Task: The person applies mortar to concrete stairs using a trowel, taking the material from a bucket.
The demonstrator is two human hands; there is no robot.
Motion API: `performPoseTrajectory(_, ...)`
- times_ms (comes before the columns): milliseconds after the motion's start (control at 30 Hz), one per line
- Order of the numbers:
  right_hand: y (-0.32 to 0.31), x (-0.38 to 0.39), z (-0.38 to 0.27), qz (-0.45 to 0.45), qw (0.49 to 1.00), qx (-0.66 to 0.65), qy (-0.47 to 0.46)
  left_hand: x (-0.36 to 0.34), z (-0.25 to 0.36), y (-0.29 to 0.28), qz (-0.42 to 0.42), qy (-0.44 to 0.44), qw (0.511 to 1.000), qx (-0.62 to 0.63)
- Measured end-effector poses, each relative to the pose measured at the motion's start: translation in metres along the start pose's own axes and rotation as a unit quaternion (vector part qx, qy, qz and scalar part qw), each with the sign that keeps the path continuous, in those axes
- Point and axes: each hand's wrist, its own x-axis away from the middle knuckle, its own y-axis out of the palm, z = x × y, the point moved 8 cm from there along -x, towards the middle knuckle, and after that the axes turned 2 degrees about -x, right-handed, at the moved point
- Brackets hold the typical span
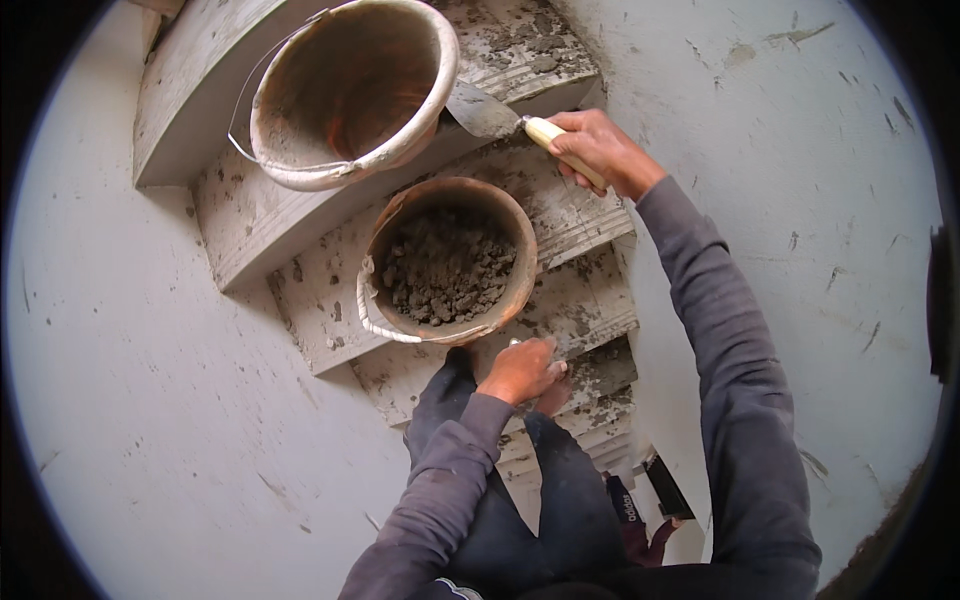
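Observation:
My right hand [590, 150] is wrapped round the pale yellow handle of a trowel [485, 110]. The trowel's mortar-smeared blade reaches left to the side of a large bucket [447, 60] on a higher step. That bucket is tilted toward me, with only a stained inside showing. Below it, a smaller brown bucket [525, 235] holds dark, crumbly mortar [445, 265]. Its handle, partly wrapped in white, hangs down on the near left side. My left hand [520, 370] is just below this bucket's near rim, its fingers curled in; whatever they hold is hidden.
Concrete steps [310, 320] spattered with mortar wind down toward me, between a pale wall on the left and a scuffed wall [780, 170] on the right. My legs stand on the lower steps. Farther down, a person in a dark red sleeve [660, 540] partly shows.

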Motion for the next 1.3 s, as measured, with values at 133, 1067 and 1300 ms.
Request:
performPoseTrajectory(133, -0.042, -0.028, -0.009, 0.097, 0.995, 0.014, -0.01, -0.004, 0.006, 0.001, -0.003, 0.005, 1.0, 0.003)
performPoseTrajectory(1067, -0.064, 0.018, -0.008, 0.411, 0.873, 0.234, -0.12, -0.002, 0.001, -0.008, 0.02, 0.015, 0.999, 0.02)
performPoseTrajectory(1300, 0.017, 0.134, 0.009, 0.281, 0.934, 0.195, -0.103, 0.003, -0.002, -0.001, 0.007, 0.011, 1.0, 0.007)
